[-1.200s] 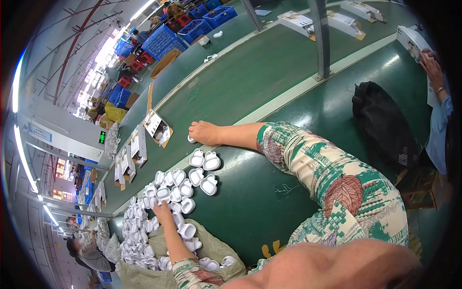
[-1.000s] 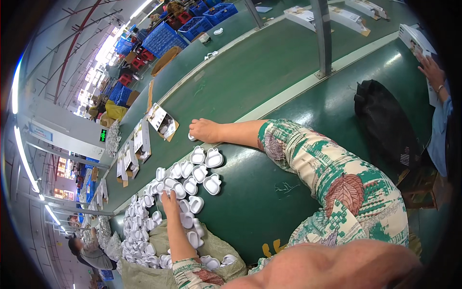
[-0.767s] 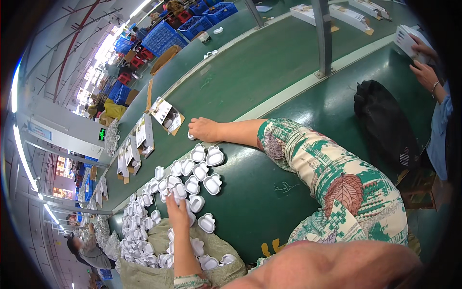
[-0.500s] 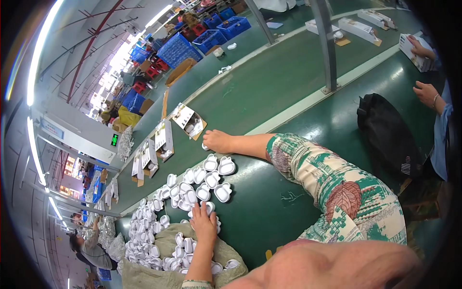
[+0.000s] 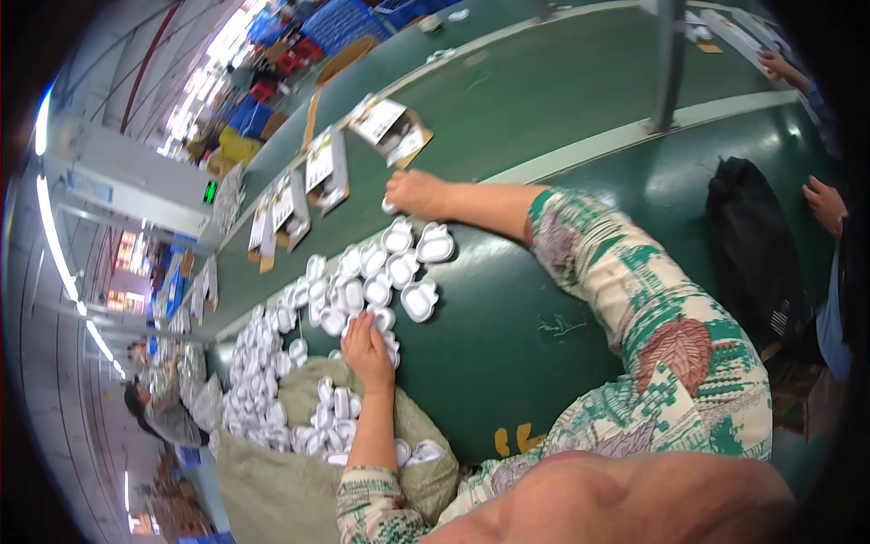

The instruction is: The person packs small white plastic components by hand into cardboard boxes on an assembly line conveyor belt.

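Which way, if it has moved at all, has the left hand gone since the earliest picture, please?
Yes: the left hand has moved rightward, closer to the pale scribble on the green tabletop.

From where I stand, the person's right hand (image 5: pixel 417 194) reaches across to the edge of the green belt (image 5: pixel 553 118), fingers curled around a white piece (image 5: pixel 389 207). The left hand (image 5: pixel 367 349) lies palm down over more white, cup-like pieces (image 5: pixel 420 299); its grip is hidden. Left of it, a heap (image 5: pixel 258 372) of the same pieces spreads over the green table (image 5: pixel 507 335) beside a drab sack (image 5: pixel 281 494). Opened boxes (image 5: pixel 324 168) sit along the belt. Over on the right, a black bag (image 5: pixel 752 236) lies near a co-worker's hand (image 5: pixel 825 207), and 1 green sign (image 5: pixel 210 191) glows behind.
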### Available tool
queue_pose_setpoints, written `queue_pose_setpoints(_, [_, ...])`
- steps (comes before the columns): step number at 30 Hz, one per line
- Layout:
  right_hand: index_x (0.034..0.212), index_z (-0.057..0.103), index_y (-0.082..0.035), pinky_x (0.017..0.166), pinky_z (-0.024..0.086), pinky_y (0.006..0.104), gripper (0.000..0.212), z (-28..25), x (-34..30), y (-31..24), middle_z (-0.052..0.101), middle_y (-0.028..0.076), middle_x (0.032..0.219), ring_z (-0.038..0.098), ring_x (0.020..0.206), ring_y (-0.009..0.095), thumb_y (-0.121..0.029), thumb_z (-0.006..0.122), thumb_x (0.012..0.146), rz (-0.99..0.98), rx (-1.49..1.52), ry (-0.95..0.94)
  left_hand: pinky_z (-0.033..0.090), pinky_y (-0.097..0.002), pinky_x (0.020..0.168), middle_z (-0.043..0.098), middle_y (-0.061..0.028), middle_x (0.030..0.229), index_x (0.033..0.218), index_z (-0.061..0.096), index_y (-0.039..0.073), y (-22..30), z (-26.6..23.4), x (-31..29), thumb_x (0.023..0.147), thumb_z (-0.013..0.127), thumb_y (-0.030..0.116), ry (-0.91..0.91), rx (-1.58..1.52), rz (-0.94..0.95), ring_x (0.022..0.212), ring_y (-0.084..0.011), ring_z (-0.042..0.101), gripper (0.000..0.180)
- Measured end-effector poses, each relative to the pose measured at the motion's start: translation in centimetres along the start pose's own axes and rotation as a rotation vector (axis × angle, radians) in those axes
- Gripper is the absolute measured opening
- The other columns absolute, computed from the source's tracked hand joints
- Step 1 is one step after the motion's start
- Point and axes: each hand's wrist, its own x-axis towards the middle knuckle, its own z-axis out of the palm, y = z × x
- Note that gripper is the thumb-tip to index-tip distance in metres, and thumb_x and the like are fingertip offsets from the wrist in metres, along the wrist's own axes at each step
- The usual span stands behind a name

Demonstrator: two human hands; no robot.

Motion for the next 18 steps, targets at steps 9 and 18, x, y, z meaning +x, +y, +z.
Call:
queue_pose_setpoints(9, [0.077,0.061,-0.006,0.073,0.049,0.0364,0.008,7.7,4.2,-0.1,0.058,0.009,0.084,0.057,0.088,0.026,-0.009,0.054,0.073,0.128,-0.134,0.104,0.023,-0.0484,0.104,0.06,-0.0057,0.118,0.11,0.062,0.012,-13.2,-1.0,-1.5,0.088,0.049,0.017,-0.018,-0.021,-0.098,0.12,-0.026,0.047,0.026])
queue_pose_setpoints(18, [0.087,0.061,-0.01,0.07,0.047,0.0406,0.011,17.1,7.4,10.8,0.057,0.007,0.096,0.054,0.096,0.027,-0.013,0.057,0.076,0.412,-0.389,0.121,0.026,-0.0475,0.102,0.06,-0.0052,0.118,0.107,0.062,0.01,-21.9,4.0,2.3,0.084,0.05,0.011,0.014,-0.019,-0.068,0.118,-0.0279,0.048,0.026])
